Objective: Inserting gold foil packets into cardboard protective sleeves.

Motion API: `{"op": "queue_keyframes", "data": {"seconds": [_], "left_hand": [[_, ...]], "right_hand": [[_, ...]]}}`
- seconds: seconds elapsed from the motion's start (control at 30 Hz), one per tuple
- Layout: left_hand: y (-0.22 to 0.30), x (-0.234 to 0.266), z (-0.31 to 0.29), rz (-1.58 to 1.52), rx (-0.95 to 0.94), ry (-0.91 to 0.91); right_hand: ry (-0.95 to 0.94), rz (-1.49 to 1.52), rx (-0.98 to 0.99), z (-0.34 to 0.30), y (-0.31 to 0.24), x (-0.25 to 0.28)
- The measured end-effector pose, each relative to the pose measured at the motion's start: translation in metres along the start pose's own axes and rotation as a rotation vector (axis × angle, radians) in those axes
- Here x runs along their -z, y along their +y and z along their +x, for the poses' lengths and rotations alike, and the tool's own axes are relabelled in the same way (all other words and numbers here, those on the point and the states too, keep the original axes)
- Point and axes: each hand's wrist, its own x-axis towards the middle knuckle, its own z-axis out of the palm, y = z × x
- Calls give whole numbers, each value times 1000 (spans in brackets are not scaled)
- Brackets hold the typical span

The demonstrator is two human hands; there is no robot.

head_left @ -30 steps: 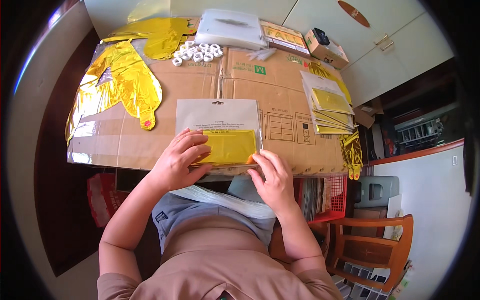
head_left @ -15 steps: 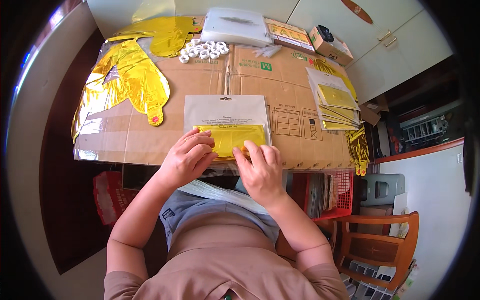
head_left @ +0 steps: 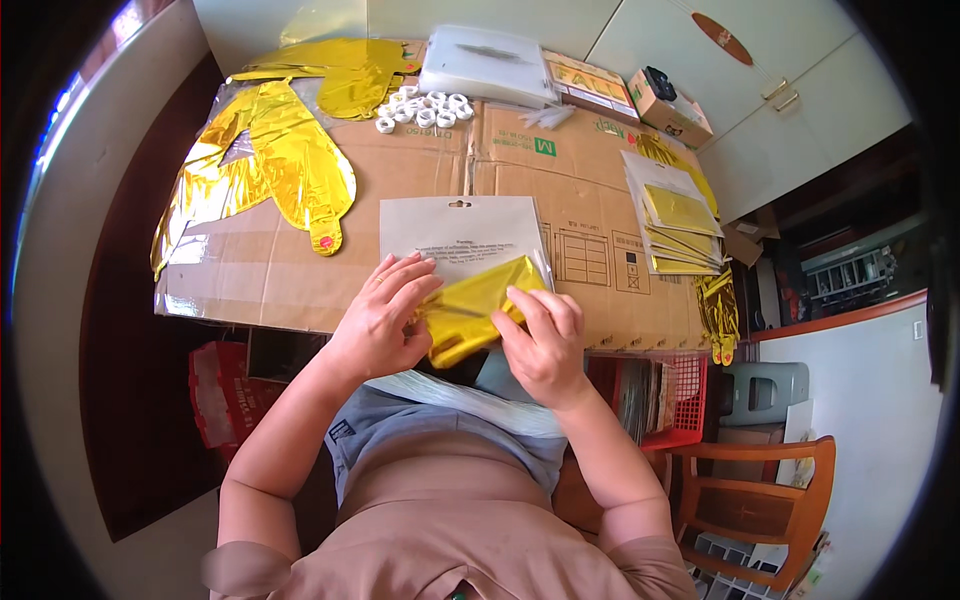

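A folded gold foil balloon (head_left: 465,310) lies over the lower part of a white plastic bag (head_left: 460,222) with a hang hole, at the near edge of the cardboard. Its lower corner is lifted and hangs past that edge. My left hand (head_left: 385,315) grips the foil's left side, fingertips on the bag and thumb below. On the foil's right side, my right hand (head_left: 545,345) pinches it between thumb and fingers. Whether the foil is partly inside the bag is hard to see.
Flat gold foil balloons (head_left: 300,165) spread over the left of the cardboard (head_left: 400,165). White ribbon rolls (head_left: 425,110) and a stack of clear bags (head_left: 485,65) sit at the back. Filled packets (head_left: 680,220) are piled on the right. A wooden chair (head_left: 750,455) stands at lower right.
The foil, flat before, is now tilted and raised, its lower corner pulled down toward me. My right hand has shifted slightly right and down; the whole view has shifted a little.
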Motion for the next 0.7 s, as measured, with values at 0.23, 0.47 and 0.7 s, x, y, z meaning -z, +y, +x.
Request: {"op": "queue_keyframes", "data": {"seconds": [0.23, 0.47, 0.7], "left_hand": [[-5, -3, -4, 21, 1, -27], [-3, -6, -6, 67, -34, 2], [0, -6, -14, 100, -49, 20]], "right_hand": [[156, 702, -292, -8, 9, 59], [235, -241, -358, 13, 88, 56], [48, 55, -486, -12, 56, 23]]}}
